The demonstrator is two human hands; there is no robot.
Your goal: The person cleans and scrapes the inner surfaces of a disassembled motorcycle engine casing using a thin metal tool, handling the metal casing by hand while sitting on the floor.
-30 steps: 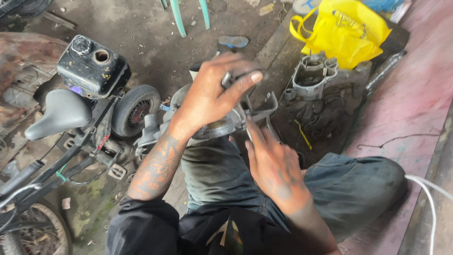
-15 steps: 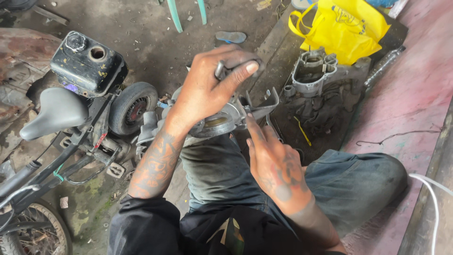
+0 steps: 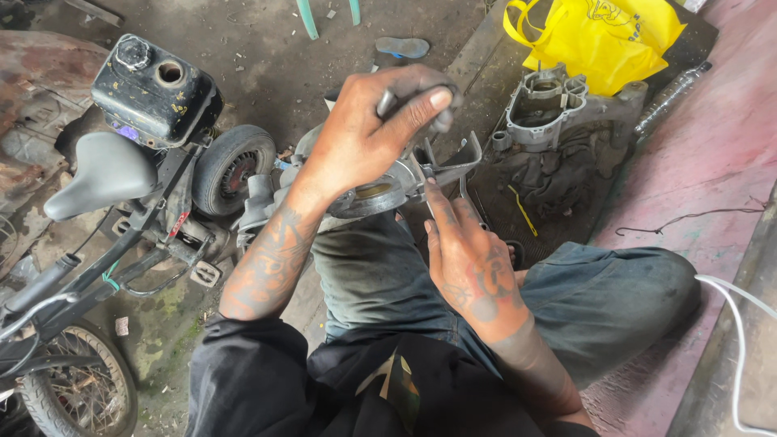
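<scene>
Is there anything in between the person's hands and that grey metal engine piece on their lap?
Nothing visible. The left hand grips a small tool right over the grey metal engine part, and the right hand has its fingertips on the part's bracket.
</scene>
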